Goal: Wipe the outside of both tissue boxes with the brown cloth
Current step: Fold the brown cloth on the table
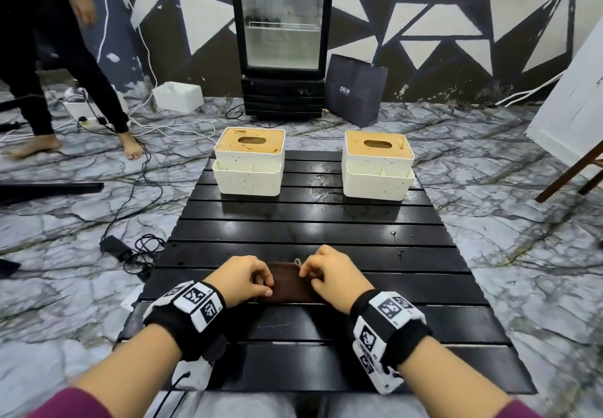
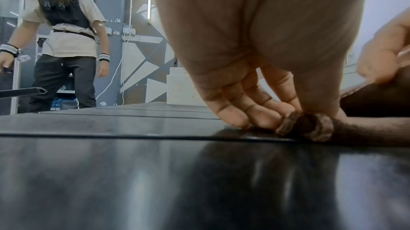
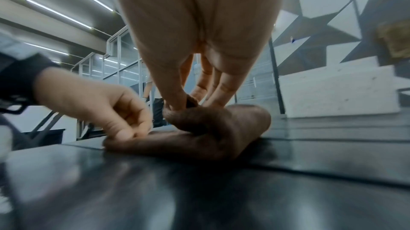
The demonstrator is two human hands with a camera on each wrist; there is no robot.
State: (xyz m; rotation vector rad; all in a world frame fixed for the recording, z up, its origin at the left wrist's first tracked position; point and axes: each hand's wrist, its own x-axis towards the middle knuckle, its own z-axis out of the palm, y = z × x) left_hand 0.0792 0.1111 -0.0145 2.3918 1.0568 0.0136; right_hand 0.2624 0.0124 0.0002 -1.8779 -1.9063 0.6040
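Both hands work the cloth, which lies folded on the near half of the table. The left hand pinches the cloth's left edge, thumb against curled fingers, with the bunched hem caught between them, as the left wrist view shows. The right hand pinches a raised fold at the cloth's right end between thumb and fingertips; the rest of the cloth sags onto the slats below that grip. A small loop pokes up just beyond the right fingertips.

Ahead of the fingers lies a broad stretch of bare black slats, then the two boxes at the table's far edge. The left box stands beyond the left fingers, the right box beyond and to the right of the right fingers, well apart from each other, with open slats between them. Each box sits close to its side edge of the table; the right one reaches just past it.

Far to the left of the left fingers a person stands on the floor, among cables. A fridge and a bag stand past the boxes.
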